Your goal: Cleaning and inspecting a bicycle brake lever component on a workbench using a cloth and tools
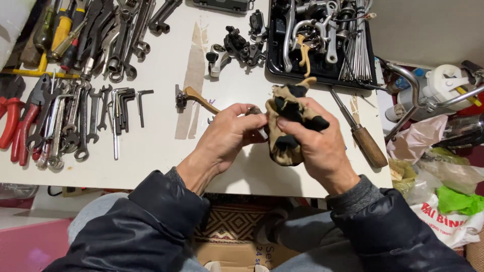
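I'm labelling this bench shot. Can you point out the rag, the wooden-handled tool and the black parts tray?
rag (285, 132): head view, on the tan cloth between the hands.
wooden-handled tool (369, 146): head view, on its brown handle.
black parts tray (273, 50): head view, on its left rim.

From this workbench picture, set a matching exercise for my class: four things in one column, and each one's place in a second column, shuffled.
Things:
1. stained rag
2. wooden-handled tool
3. red pliers
4. black tray

Places:
A. far left of the table
B. top of the table, full of metal parts
C. gripped in the right hand
D. lying just right of the hands

Pairs: 1-C, 2-D, 3-A, 4-B
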